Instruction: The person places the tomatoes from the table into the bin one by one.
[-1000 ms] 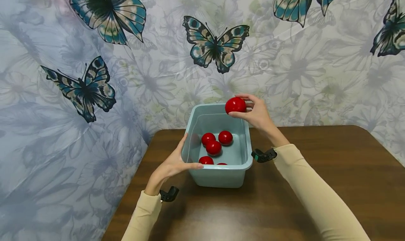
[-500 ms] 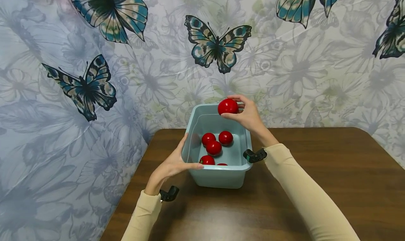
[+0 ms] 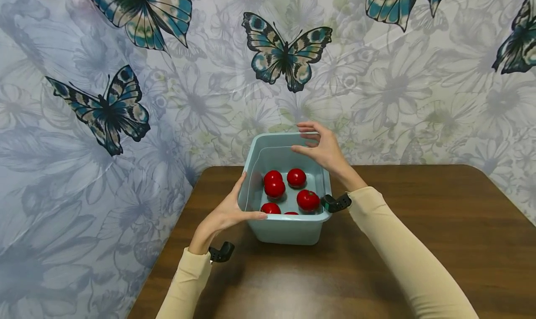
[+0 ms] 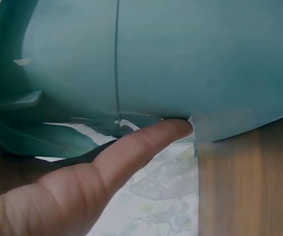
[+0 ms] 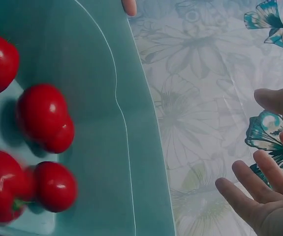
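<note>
In the head view a light blue plastic bin [image 3: 289,231] stands on the table with several red tomatoes inside. One tomato [image 3: 308,201] with a green stem spot lies at its right side, near another tomato [image 3: 296,178]. My left hand [image 3: 222,215] rests against the bin's near left corner, thumb along the front rim. In the left wrist view a straight finger [image 4: 136,147] lies against the bin's outer wall. Above the bin's far right part my right hand [image 3: 325,151] is spread, holding nothing. The right wrist view shows its fingers apart, beside the bin wall [image 5: 146,162].
The brown wooden table [image 3: 402,226] extends to the right and toward me. Behind it hangs a pale floral cloth [image 3: 209,105] printed with butterflies. Each wrist wears a black band [image 3: 336,202].
My right hand moved left over the bin, then let go of a tomato, which now lies inside at the right. Another tomato inside shifted slightly left. My left hand stays at the bin's corner.
</note>
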Demonstrator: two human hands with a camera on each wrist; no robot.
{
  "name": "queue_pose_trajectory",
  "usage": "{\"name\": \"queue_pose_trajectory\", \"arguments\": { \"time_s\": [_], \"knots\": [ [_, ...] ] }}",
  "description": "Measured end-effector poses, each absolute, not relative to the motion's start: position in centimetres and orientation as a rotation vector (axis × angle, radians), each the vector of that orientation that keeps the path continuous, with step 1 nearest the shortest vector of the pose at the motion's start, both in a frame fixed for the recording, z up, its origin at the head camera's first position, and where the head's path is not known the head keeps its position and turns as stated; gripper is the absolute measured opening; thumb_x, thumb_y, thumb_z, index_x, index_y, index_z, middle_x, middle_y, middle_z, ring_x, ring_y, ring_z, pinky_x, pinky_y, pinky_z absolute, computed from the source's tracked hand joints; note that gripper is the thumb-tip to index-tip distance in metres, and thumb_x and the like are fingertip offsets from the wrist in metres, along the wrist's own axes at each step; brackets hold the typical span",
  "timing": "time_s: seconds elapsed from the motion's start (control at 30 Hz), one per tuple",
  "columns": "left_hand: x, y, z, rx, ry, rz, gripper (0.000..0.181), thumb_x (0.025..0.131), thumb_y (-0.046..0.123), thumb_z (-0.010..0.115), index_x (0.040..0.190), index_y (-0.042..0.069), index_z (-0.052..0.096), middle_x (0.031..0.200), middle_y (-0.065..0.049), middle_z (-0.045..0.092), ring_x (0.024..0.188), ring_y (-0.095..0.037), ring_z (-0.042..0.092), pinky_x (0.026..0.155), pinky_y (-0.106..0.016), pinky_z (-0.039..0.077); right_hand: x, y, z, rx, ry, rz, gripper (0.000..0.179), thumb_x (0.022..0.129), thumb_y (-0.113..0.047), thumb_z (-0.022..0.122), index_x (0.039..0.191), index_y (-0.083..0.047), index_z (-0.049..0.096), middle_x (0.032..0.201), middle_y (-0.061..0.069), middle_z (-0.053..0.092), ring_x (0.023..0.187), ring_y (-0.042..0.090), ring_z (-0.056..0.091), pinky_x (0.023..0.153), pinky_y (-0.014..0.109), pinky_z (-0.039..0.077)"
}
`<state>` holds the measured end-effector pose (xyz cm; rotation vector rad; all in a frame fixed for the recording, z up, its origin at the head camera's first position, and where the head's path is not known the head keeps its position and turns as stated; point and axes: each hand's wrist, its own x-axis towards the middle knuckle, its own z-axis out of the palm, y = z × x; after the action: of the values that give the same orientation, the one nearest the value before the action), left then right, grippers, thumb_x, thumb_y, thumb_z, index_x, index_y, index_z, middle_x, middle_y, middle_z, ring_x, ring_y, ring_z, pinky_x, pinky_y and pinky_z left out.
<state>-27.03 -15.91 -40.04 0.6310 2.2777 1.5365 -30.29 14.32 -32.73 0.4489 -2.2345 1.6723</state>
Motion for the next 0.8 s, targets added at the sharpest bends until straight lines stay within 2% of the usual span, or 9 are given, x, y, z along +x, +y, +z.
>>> {"name": "queue_pose_trajectory", "arguments": {
  "time_s": [0.13,0.27,0.47,0.63,0.8],
  "knots": [
    [-27.0,-15.9,-40.1,0.66,2.256,1.552,0.127,0.084,0.022,0.089,0.169,0.02,-0.006,0.174,-0.012,0.009,0.157,-0.039,0.02,0.121,-0.064,0.024,-30.2,14.4,-32.8,0.474,-2.253,1.66,0.059,0.088,0.002,0.082,0.141,0.002,0.058,0.139,0.025,0.059,0.13,0.041,0.059,0.11,0.053,0.047],
    [-26.8,-16.0,-40.1,0.622,2.283,1.53,0.13,0.083,0.028,0.09,0.169,0.022,-0.006,0.175,-0.01,0.009,0.157,-0.038,0.019,0.121,-0.065,0.023,-30.1,14.6,-33.1,0.49,-2.254,1.672,0.058,0.089,0.003,0.081,0.142,0.003,0.057,0.14,0.026,0.057,0.132,0.044,0.057,0.112,0.055,0.045],
    [-26.5,-15.9,-39.9,0.57,2.308,1.518,0.132,0.081,0.032,0.092,0.169,0.024,-0.005,0.174,-0.008,0.012,0.155,-0.037,0.024,0.12,-0.064,0.027,-29.5,15.6,-33.2,0.465,-2.277,1.665,0.058,0.091,0.001,0.08,0.143,0.003,0.056,0.14,0.025,0.057,0.133,0.044,0.055,0.113,0.054,0.043],
    [-26.6,-15.9,-39.7,0.582,2.317,1.506,0.133,0.08,0.033,0.092,0.169,0.024,-0.005,0.175,-0.006,0.01,0.153,-0.039,0.027,0.12,-0.064,0.028,-28.5,18.2,-33.1,0.43,-2.313,1.589,0.058,0.092,-0.002,0.08,0.144,0.002,0.055,0.142,0.024,0.056,0.133,0.043,0.055,0.114,0.055,0.043],
    [-27.2,-15.9,-38.8,0.715,2.284,1.41,0.133,0.082,0.034,0.091,0.168,0.023,-0.01,0.175,-0.006,0.008,0.153,-0.036,0.028,0.12,-0.062,0.03,-26.8,21.9,-33.7,0.348,-2.374,1.488,0.059,0.092,-0.005,0.08,0.145,0.003,0.053,0.143,0.025,0.056,0.134,0.045,0.054,0.112,0.06,0.042]
  ]
}}
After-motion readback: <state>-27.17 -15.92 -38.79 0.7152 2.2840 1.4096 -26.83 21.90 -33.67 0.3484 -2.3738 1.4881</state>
